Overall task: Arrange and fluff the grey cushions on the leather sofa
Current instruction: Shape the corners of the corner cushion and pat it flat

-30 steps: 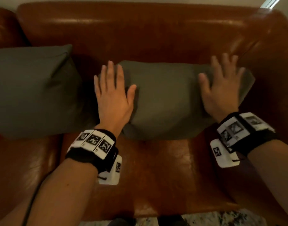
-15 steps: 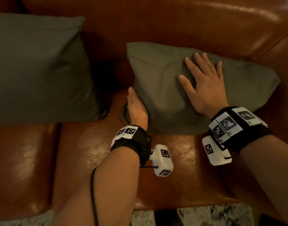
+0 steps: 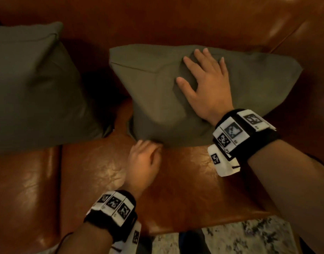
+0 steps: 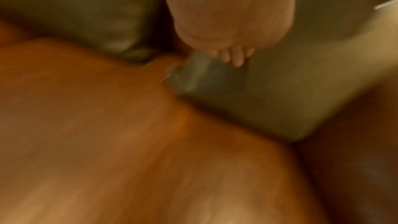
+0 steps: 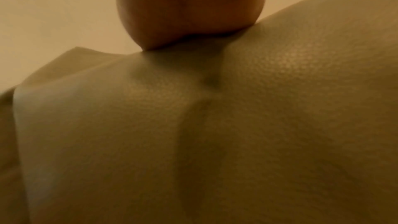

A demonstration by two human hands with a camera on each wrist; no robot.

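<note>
Two grey cushions lean on the brown leather sofa (image 3: 185, 186). The left cushion (image 3: 34, 88) stands against the backrest, untouched. My right hand (image 3: 207, 85) lies flat with spread fingers on the front of the right cushion (image 3: 153, 99) and dents it; the right wrist view shows my palm heel (image 5: 189, 14) sunk into the fabric (image 5: 215, 142). My left hand (image 3: 144, 160) is at that cushion's lower front edge, fingertips (image 4: 233, 57) touching the fabric near its left corner (image 4: 193, 74). The left wrist view is blurred and shows nothing gripped.
The sofa's backrest (image 3: 157, 19) runs across the top, and its right arm (image 3: 311, 57) rises beside the right cushion. A dark gap separates the two cushions. A pale speckled floor (image 3: 240, 235) shows past the seat's front edge.
My left hand has left the right cushion's left side and dropped back to its lower front edge. My right hand stays flat on the cushion's face.
</note>
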